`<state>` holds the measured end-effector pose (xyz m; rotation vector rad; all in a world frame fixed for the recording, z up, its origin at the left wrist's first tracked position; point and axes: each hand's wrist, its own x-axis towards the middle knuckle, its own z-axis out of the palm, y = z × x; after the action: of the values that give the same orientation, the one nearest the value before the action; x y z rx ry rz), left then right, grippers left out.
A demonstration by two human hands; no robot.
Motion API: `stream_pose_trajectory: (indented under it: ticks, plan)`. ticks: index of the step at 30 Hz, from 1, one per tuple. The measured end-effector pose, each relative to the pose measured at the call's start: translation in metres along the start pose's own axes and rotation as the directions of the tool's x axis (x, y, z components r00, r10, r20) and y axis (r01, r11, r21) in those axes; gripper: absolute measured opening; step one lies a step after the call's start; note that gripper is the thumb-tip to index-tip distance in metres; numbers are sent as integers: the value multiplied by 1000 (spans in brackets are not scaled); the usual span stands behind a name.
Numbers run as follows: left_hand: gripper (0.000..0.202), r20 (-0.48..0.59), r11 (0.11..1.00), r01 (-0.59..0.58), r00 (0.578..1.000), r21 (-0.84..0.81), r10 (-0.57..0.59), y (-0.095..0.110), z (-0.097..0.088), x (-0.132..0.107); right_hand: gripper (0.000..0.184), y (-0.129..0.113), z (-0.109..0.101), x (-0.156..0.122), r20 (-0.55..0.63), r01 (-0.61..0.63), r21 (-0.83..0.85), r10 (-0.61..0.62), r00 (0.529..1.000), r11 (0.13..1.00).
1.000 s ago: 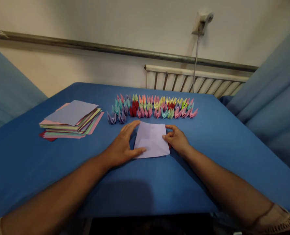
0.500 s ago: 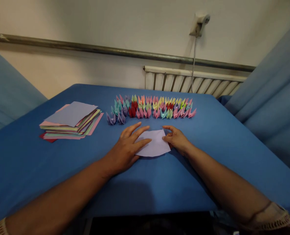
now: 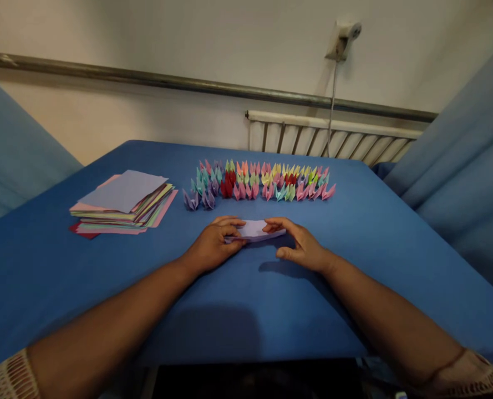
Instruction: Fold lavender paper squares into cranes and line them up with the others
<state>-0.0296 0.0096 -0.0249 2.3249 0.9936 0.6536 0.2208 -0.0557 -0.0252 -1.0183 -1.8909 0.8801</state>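
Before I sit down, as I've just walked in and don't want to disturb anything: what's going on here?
A person is handling a lavender sheet at a blue table. The left hand pinches its left end; the right hand has its fingers at the other end, thumb apart. Beyond stand rows of folded paper figures; a stack of coloured paper lies to the left.

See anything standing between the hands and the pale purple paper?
Nothing visible does. The left hand holds the pale purple paper at its left end; the right hand has its fingers at the right end. The folded paper figures stand beyond it, the paper stack off left.
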Motion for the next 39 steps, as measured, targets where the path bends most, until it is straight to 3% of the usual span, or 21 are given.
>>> stream_pose_trajectory:
  ticks: [2,4,7,12,17,19,21,22,24,26,29,32,39]
  plan:
    - [20,-19,998,55,998,-34,-55,1,0,1,59,8,3,2,-46,-55,-70,52,998,996]
    - [22,-39,995,86,995,-48,-88,0,1,3,40,17,6,4,-124,-141,-92,129,984,986]
    - [23,-85,991,118,989,-56,-122,-5,1,5,30,26,9,7,-226,-306,-167,266,937,937]
    - [31,-60,987,154,987,47,-151,-15,2,9,49,28,9,11,-324,-453,-313,354,877,835]
    - [29,-59,980,134,990,148,-127,-13,2,8,73,22,10,12,-366,-462,-484,308,878,743]
    - [23,-68,974,137,990,181,-127,-10,2,7,69,15,13,12,-327,-383,-604,221,919,699]
    - [25,-108,964,153,985,218,-132,-8,2,5,55,6,18,10,-184,-236,-688,149,972,687]
    - [35,-130,958,152,984,242,-123,-5,3,4,49,2,22,9,-94,-155,-707,126,988,690]
    - [54,-141,950,106,988,295,-67,1,6,1,51,-4,30,6,64,-29,-709,105,992,704]
    - [57,-66,945,-8,997,327,31,12,11,-2,63,-7,38,2,164,39,-686,102,981,726]
    - [60,103,951,-160,985,266,137,31,22,-7,70,-5,43,-1,229,81,-650,93,969,755]
    - [77,234,954,-222,957,200,173,42,31,-10,68,-3,43,0,249,78,-636,108,962,768]
    - [97,280,925,-125,960,360,20,32,31,-10,76,-10,40,1,279,57,-683,188,942,728]
